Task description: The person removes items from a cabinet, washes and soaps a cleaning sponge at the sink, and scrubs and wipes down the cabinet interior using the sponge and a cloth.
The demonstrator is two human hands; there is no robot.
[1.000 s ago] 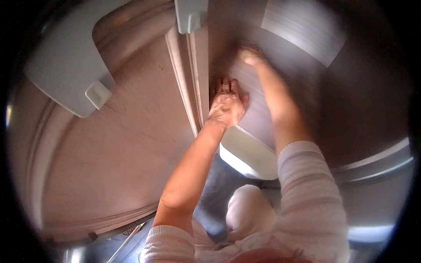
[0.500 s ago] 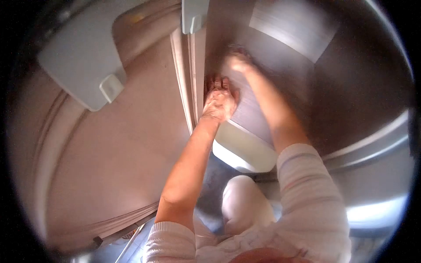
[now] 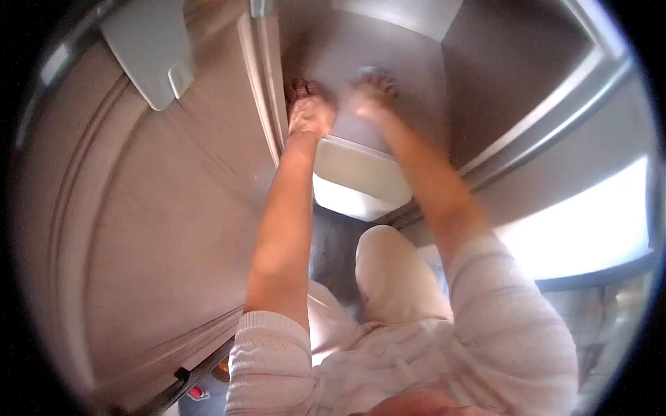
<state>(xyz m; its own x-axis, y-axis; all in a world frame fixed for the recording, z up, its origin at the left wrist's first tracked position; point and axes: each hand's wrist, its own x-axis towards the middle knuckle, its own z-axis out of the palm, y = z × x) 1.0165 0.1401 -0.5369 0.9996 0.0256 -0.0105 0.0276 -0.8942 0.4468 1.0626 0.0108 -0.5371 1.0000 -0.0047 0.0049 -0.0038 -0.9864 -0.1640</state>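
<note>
My left hand (image 3: 310, 112) lies with its fingers stretched out on a smooth grey-brown surface (image 3: 333, 52), close to the pale upright edge strip (image 3: 260, 90) on its left. To the right of it, my right hand (image 3: 374, 97) is over the same surface, slightly blurred, with its fingers apart. A small pale bluish patch shows by its fingertips; I cannot make out what it is. Below both hands, a whitish rounded panel (image 3: 364, 170) forms the near end of this surface. Nothing that I can name is in either hand.
A broad brownish panel (image 3: 173, 229) with a grey plate (image 3: 149, 48) fills the left side. On the right are a dark side wall (image 3: 513, 76) and a bright curved pane (image 3: 590, 222). My bent knee (image 3: 392, 260) is below the whitish panel. A small red item (image 3: 198, 393) shows at bottom left.
The view has shifted, so the surface, the panels and the whitish end appear higher and further left. My hands are now almost level, and the left one has moved further along the surface.
</note>
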